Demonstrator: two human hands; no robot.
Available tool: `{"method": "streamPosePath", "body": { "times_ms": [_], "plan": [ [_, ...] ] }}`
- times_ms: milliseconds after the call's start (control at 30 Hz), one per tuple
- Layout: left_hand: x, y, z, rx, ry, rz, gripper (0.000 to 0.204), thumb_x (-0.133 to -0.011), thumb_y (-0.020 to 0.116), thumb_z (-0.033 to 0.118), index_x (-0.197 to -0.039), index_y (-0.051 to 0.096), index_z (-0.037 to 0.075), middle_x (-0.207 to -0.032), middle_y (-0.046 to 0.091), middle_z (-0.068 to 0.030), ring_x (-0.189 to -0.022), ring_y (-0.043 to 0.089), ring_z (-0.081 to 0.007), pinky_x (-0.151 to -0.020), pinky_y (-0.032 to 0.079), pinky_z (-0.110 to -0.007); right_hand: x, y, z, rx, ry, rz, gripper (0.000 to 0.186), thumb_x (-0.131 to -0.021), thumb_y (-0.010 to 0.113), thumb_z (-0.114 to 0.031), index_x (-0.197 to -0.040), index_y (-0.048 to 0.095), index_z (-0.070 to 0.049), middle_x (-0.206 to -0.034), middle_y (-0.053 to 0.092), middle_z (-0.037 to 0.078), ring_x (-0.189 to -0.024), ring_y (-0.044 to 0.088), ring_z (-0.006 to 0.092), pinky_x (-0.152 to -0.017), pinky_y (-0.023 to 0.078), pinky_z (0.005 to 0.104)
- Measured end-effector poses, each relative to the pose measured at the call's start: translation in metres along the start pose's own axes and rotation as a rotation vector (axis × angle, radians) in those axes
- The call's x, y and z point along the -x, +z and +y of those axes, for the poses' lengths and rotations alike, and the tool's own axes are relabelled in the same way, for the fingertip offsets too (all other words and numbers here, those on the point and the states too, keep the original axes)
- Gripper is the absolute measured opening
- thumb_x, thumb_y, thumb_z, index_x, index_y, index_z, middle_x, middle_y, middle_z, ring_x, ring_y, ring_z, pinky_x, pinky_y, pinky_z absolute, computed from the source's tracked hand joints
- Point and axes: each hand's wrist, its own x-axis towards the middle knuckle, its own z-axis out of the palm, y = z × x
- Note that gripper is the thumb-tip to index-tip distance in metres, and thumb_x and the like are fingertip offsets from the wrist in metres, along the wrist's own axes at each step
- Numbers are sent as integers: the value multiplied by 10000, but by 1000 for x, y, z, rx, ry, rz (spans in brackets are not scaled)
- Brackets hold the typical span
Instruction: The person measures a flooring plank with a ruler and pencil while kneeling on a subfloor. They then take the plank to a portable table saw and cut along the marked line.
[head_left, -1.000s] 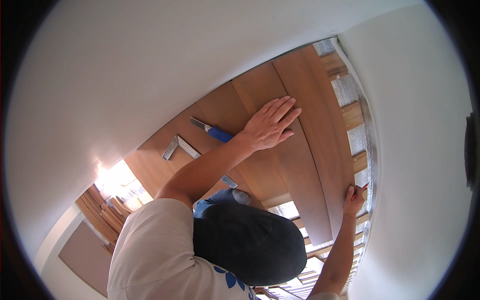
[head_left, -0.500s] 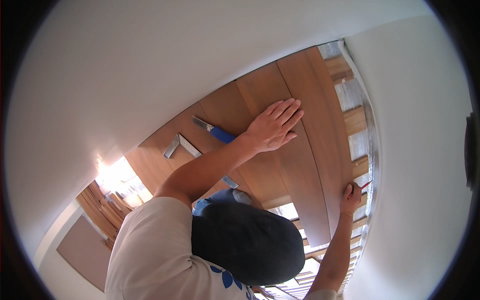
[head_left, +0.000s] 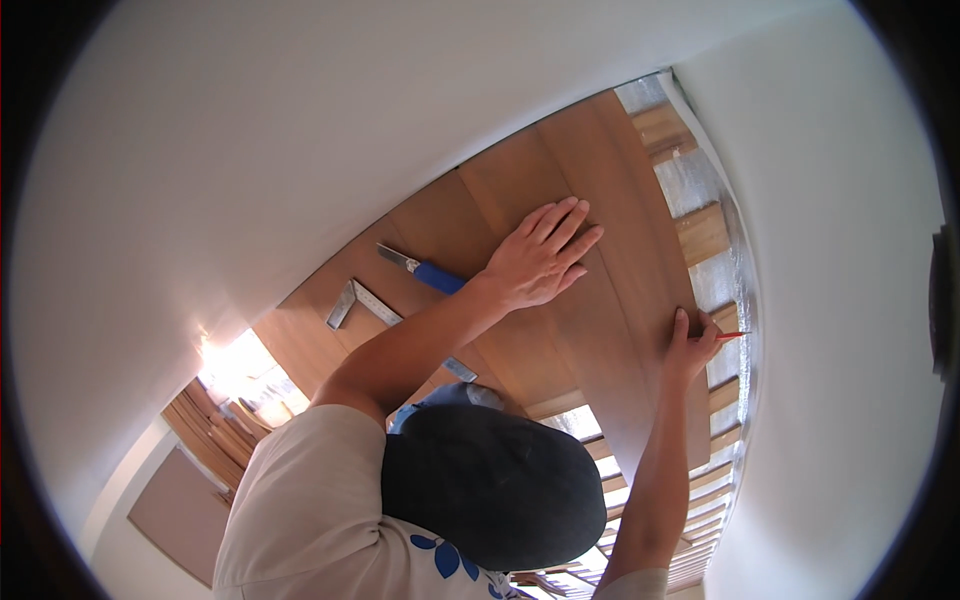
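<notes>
My left hand (head_left: 545, 255) lies flat with its fingers stretched out on the brown wooden floorboards (head_left: 520, 160), across the seam beside the outermost board (head_left: 640, 225). At that board's right edge is my right hand (head_left: 693, 340), its fingers closed round a red pencil (head_left: 733, 335) that points toward the wall. The thumb of this hand rests near the board's edge. Left of my left forearm lie a knife with a blue handle (head_left: 437, 277) and a metal try square (head_left: 370, 300), partly hidden under the arm.
Wooden battens (head_left: 703, 233) over silver foil (head_left: 680, 183) show between the boards and the right wall (head_left: 830, 250). A white wall (head_left: 250, 130) borders the far left side. Stacked planks (head_left: 208, 425) stand at the lower left. A dark rounded shape (head_left: 490, 485) hides the lower middle.
My right hand has moved forward along the outermost board's edge, and the pencil now lies nearly level. My left hand stays flat on the boards. The whole view has shifted slightly.
</notes>
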Motion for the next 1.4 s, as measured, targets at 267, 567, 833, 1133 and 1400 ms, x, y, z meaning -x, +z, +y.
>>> {"method": "streamPosePath", "body": {
  "times_ms": [267, 567, 833, 1133, 1400],
  "plan": [
    [-3, 7, 3, -51, 18, -39, 575, -950, 676, 373, -1483, 541, 208, -1624, 382, -119, -1481, 354, -353, -1177, 344, -517, -8, -7, -8, -82, 70, -91, 433, -869, 828, -325, -1107, 683, 6, -1084, 653, 198, -1014, 598, 382, -924, 492, 481],
    [-8, 10, 11, -113, 28, -27, 564, -965, 657, 338, -1496, 522, 204, -1632, 371, -100, -1484, 339, -367, -1167, 332, -533, -9, -32, -36, 145, 158, -162, 491, -921, 743, -386, -1270, 647, -54, -1247, 634, 227, -1153, 566, 419, -1015, 473, 521],
    [-6, 14, 17, -133, 98, 35, 529, -1012, 589, 337, -1514, 504, 192, -1627, 380, -105, -1473, 352, -381, -1172, 326, -524, 95, -101, -17, -117, 228, -223, 546, -960, 698, -266, -1442, 533, -68, -1430, 549, 204, -1231, 563, 416, -1070, 429, 503],
    [4, 0, 2, -181, 163, 28, 524, -990, 617, 339, -1478, 541, 163, -1567, 459, -136, -1443, 400, -379, -1152, 365, -515, 380, -193, 50, 0, 654, -152, 443, -969, 665, -127, -1377, 570, 19, -1404, 578, 219, -1290, 570, 382, -1070, 470, 447],
    [103, -110, -57, 109, -125, -64, 362, -963, 681, 201, -1274, 589, 42, -1222, 626, -187, -1092, 616, -388, -926, 504, -483, 498, -165, 49, -70, 649, -90, 369, -1038, 585, -191, -1346, 571, 11, -1365, 589, 238, -1260, 554, 416, -1116, 398, 466]
  ]
}}
